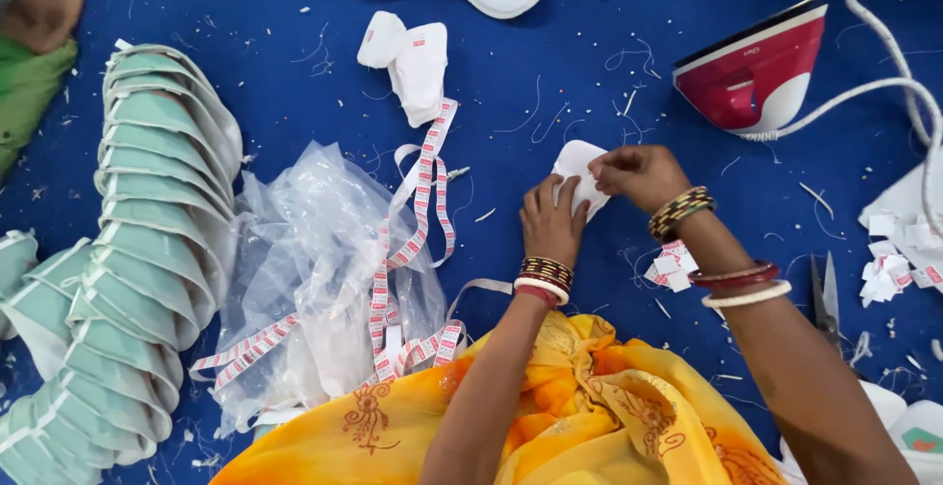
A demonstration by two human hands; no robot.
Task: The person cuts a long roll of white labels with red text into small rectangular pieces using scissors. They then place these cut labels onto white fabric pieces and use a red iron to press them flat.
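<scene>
Head view: small white folded fabric piece (575, 172) on blue floor, pinched by left hand (552, 222) and right hand (638, 174). Two finished-looking white pieces (408, 60) lie beyond; long red-and-white label tape (417, 212) remains uncut, by judgement.

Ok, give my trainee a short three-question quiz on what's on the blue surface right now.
1. True or false: both hands, the left hand and the right hand, are on the white fabric piece.
2. Which thing stands at the upper right? A) a red and white iron B) a sewing machine C) a kettle
3. Fill in: the long red-and-white label tape runs down across a crumpled clear ____ bag.

Key:
1. True, the fingers of both pinch it.
2. A, with its white cord looping away to the right.
3. Plastic; the stack of pale green pieces lies to its left.
</scene>
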